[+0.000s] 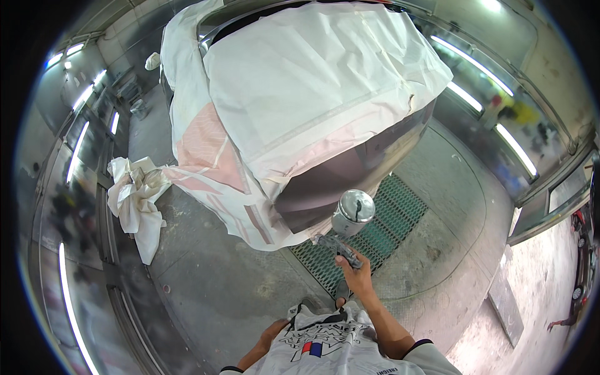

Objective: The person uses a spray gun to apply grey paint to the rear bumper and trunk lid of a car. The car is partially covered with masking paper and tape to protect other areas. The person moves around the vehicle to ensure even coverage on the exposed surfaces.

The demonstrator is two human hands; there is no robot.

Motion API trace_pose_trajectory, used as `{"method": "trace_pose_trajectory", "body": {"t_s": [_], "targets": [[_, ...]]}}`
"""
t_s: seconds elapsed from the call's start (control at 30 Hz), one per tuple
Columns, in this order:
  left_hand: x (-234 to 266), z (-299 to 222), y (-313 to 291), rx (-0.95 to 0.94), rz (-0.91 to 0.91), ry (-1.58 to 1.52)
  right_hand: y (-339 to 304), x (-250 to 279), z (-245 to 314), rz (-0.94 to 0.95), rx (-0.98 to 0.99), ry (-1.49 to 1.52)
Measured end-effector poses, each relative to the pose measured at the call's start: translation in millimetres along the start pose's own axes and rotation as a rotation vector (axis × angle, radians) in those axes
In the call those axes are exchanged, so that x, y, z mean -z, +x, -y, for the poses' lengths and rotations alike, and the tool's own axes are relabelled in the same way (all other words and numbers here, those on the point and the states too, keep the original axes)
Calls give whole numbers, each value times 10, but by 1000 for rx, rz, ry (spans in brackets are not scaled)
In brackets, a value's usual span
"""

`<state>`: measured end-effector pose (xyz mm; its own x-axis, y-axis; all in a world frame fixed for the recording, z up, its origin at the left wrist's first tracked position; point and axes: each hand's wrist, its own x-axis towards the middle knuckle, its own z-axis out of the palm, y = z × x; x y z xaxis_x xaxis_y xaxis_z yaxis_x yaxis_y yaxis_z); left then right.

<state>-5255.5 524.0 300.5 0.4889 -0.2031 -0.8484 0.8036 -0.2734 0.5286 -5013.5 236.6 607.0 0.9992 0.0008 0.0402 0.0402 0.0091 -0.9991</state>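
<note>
My right hand [355, 270] is closed around the dark handle of a paint spray gun [331, 243]. A shiny silver cup [355, 209] stands on top of the gun. The gun's front points toward the lower edge of a vehicle's dark, glossy panel [337, 169], apart from it. White masking sheet [300, 81] covers much of the vehicle above that panel, and pinkish masking paper [209, 150] shows at its left corner. Of my left arm, the forearm [265, 344] is seen low beside my shirt; the left hand's fingers are hidden.
A green floor grating [400, 215] lies under and right of the gun. Crumpled white sheeting [137, 200] lies at the left wall. Tube lights [515, 149] line the walls. At the right, an opening shows parked cars [581, 250] and another person's arm [562, 322].
</note>
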Motion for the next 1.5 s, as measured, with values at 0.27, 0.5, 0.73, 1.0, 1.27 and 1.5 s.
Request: {"method": "trace_pose_trajectory", "body": {"t_s": [0.27,0.5,0.73,1.0,1.27,1.5], "targets": [[84,341,-210,14,1,13,25,-22,-231,-383,106,-110],[312,637,-364,32,26,108,-133,-162,-341,-19,-167,12],[539,384,-251,-68,10,223,-16,261,-678,-416,-101,-53],[503,-91,-470,275,-122,52,261,1033,-1306,-898,190,-287],[806,372,-480,208,-30,173,-250,161,-1233,-382,-42,-161],[643,-50,-603,394,-110,-12,-399,235,-1160,-216,-1,-122]]}}
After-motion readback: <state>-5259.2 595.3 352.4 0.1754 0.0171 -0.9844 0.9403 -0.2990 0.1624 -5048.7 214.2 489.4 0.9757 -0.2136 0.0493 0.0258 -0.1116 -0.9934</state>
